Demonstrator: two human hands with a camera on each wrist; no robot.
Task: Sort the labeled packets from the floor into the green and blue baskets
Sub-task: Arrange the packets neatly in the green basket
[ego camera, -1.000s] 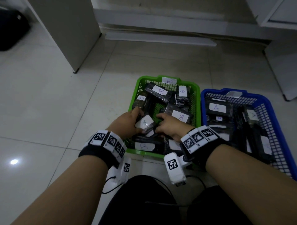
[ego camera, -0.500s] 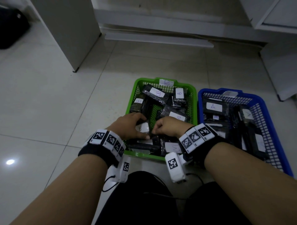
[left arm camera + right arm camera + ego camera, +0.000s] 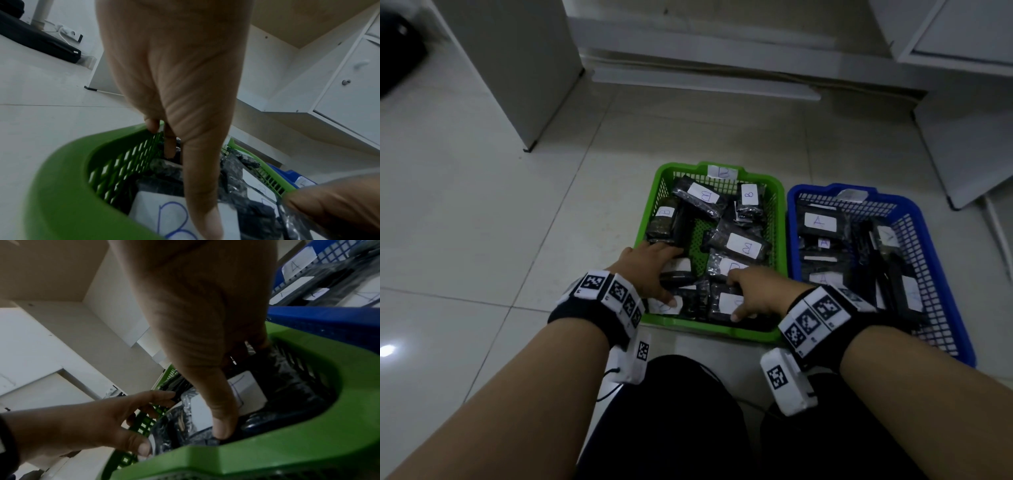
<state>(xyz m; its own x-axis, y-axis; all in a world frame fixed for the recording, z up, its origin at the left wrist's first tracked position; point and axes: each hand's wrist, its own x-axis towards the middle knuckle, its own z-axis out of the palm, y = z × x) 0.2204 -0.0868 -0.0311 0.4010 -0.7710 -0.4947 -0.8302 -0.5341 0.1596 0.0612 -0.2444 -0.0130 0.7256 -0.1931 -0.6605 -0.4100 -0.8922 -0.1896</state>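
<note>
The green basket (image 3: 709, 329) (image 3: 61, 186) (image 3: 308, 443) holds several black packets with white "B" labels. To its right, the blue basket (image 3: 822, 189) (image 3: 329, 321) holds packets labeled "A". Both hands are inside the near end of the green basket. My left hand (image 3: 654, 270) (image 3: 185, 97) (image 3: 92, 418) lies spread over the packets, its thumb resting on a B-labeled packet (image 3: 664, 305) (image 3: 164, 216). My right hand (image 3: 756, 291) (image 3: 205, 321) grips a white-labeled packet (image 3: 727, 303) (image 3: 248, 391) between thumb and curled fingers.
The baskets stand side by side on a pale tiled floor (image 3: 517, 240). A white cabinet panel (image 3: 517, 68) rises at the back left and white drawer units (image 3: 962, 102) at the back right. My dark-clothed knees (image 3: 671, 428) are just in front of the baskets.
The small labeled packet my left hand held above the basket a second ago is down among the others. Its fingers have spread out, and both hands have sunk lower into the green basket.
</note>
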